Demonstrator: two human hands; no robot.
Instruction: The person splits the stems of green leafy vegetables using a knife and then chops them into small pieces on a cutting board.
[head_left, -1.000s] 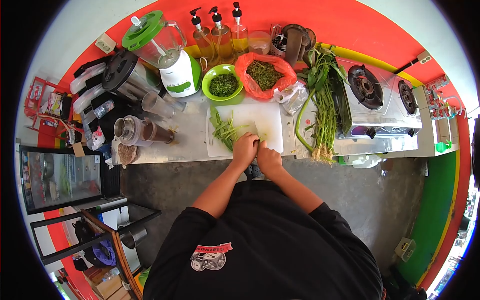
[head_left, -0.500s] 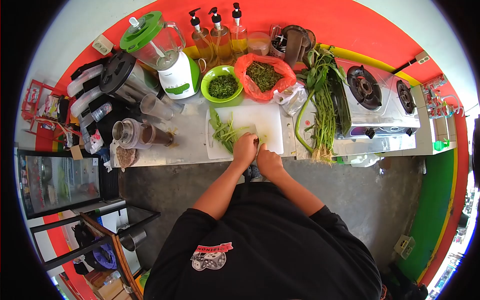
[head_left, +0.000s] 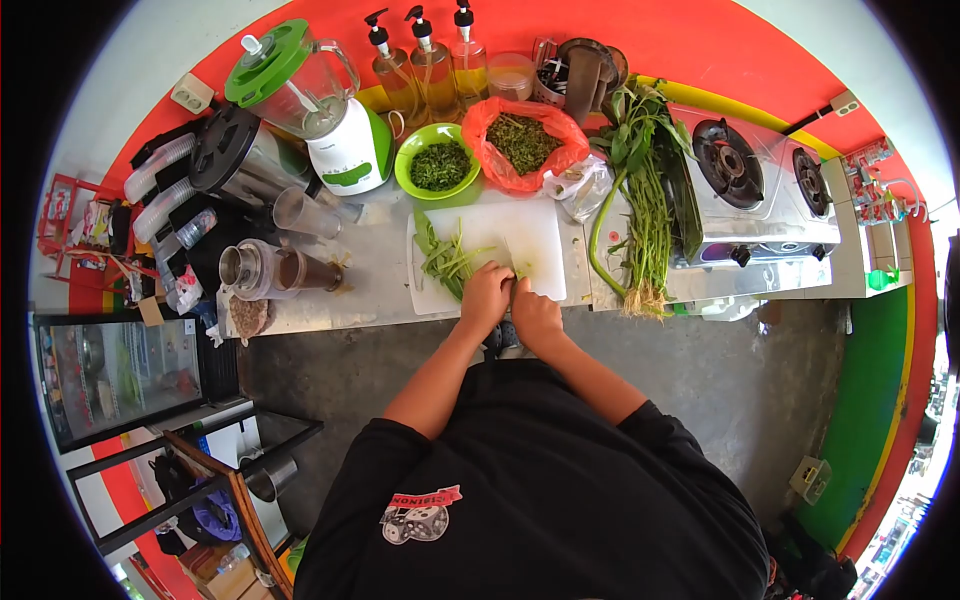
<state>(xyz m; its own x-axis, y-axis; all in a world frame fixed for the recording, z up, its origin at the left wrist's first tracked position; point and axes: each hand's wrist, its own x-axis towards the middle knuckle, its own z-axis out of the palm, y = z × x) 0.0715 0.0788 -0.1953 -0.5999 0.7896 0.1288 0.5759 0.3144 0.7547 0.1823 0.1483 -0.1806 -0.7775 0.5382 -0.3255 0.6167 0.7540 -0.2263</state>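
"From the head view, which step is in hand?"

"Cutting the green stems (head_left: 450,267), I judge, though no blade shows clearly. They lie on the left of the white cutting board (head_left: 532,222)."

"And the left hand (head_left: 485,300) and right hand (head_left: 537,317)?"

"Just beside each other, over the board's near edge. The fingers of both curl, but how tightly, and around what, I can't tell."

"What does the next move call for?"

"Probably a steady hold, with fingertips tucked clear."

"What differs from half a second ago?"

"Little. The scene sits slightly further left, as if the head turned; relative to the board, the stems look unmoved."
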